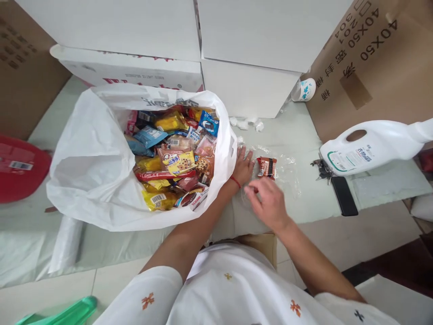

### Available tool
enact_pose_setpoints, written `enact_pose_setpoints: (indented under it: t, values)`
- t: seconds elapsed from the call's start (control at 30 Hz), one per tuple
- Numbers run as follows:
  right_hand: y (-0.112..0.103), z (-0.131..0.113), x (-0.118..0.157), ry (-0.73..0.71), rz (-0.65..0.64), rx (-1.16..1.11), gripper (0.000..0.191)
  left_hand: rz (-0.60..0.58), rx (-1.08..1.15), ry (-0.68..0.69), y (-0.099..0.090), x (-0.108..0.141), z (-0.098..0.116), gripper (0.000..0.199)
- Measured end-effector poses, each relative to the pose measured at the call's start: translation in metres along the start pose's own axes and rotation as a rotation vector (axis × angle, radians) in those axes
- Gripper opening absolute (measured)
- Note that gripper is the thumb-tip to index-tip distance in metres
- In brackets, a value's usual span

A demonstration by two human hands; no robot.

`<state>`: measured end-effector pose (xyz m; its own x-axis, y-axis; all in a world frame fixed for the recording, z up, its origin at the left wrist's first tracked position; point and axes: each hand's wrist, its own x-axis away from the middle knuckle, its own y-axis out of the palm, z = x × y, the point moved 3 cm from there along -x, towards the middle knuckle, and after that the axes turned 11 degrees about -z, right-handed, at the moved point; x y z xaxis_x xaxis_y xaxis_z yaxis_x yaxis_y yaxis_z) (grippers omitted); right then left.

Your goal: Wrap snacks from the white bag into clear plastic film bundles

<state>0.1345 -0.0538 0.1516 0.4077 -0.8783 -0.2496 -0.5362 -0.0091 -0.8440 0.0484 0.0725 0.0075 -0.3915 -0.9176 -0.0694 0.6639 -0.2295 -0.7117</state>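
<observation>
My left hand (242,167) lies flat with fingers extended, beside a white plastic bag (84,149) and at the left edge of a thin clear plastic bag (287,178). A small brown-red snack packet (266,167) rests on the clear plastic, just right of my left fingers. Nearer to me, my right hand (269,202) has its thumb and fingers closed in a pinch above the clear plastic's near edge. What they hold, if anything, is too small to tell. Inside the white bag are many wrapped snacks, among them a yellow cookie packet (180,163) and a blue packet (209,123).
White boxes (243,88) stand along the back. On the right are a white jug (365,149), keys (323,170), a black phone (344,196) and a paper cup (303,90). A clear plastic roll (66,243) and a red object (20,169) lie at left.
</observation>
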Motion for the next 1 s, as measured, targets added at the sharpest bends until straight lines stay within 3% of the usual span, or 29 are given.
enact_pose_setpoints:
  t: [0.07, 0.13, 0.23, 0.43, 0.57, 0.67, 0.83, 1.0]
  values:
    - [0.036, 0.021, 0.036, 0.091, -0.1, 0.086, 0.033, -0.017, 0.032, -0.079, -0.006, 0.003, -0.002, 0.058]
    - [0.065, 0.036, 0.06, 0.143, -0.154, 0.132, 0.032, -0.023, 0.073, -0.147, -0.014, 0.007, -0.004, 0.057]
    - [0.078, 0.047, 0.08, 0.147, -0.145, 0.105, 0.021, -0.008, 0.081, -0.171, -0.028, 0.02, -0.002, 0.055]
    - [0.032, 0.063, 0.118, 0.169, -0.08, -0.161, 0.018, -0.187, -0.163, 0.016, -0.042, 0.076, 0.014, 0.061]
    - [-0.002, 0.078, 0.138, 0.215, -0.036, -0.226, 0.013, -0.182, -0.284, 0.06, -0.048, 0.095, 0.02, 0.051]
    - [-0.02, 0.093, 0.14, 0.285, 0.024, -0.285, 0.012, -0.13, -0.287, 0.068, -0.055, 0.092, 0.023, 0.026]
    - [-0.032, 0.121, 0.138, 0.557, 0.13, -0.524, 0.022, -0.028, -0.152, 0.196, -0.067, 0.073, 0.036, 0.024]
    - [-0.027, 0.149, 0.13, 0.749, 0.304, -0.747, 0.033, -0.083, -0.034, 0.167, -0.061, 0.032, 0.05, 0.023]
